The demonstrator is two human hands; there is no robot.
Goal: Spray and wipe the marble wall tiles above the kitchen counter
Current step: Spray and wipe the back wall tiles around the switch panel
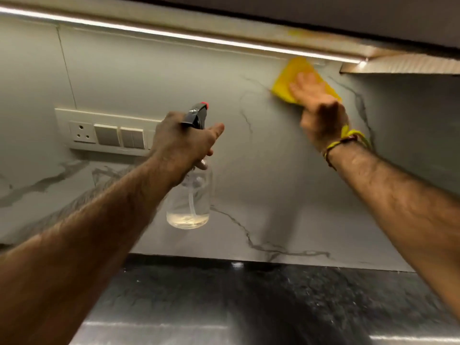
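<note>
bottle first: the clear spray bottle (189, 195) is hanging nearly upright in front of the marble wall tiles (249, 170), its long axis running top to bottom with a slight lean, its black trigger head and red-tipped nozzle (204, 104) pointing up and to the right, toward the wall. a shallow layer of pale liquid is sitting in its base, and a thin tube is running down inside it. the left hand (183, 143) is gripping the bottle by its neck, fingers curled round it under the trigger head, thumb sticking out to the right, the forearm reaching in from the lower left. the right hand (319, 108) is lying flat against the wall with straight fingers pointing up and left, pressing a yellow cloth (293, 78) onto the tiles high up, just below the light strip (174, 36) under the cabinet; the cloth is blurred. the right forearm is stretching in from the lower right, with a yellow and dark thread band (346, 143) tied at the wrist. a switch panel (107, 133) with a socket is sitting on the wall to the left, partly behind the left hand. the dark speckled surface (249, 295) is running along beneath the tiles.
</note>
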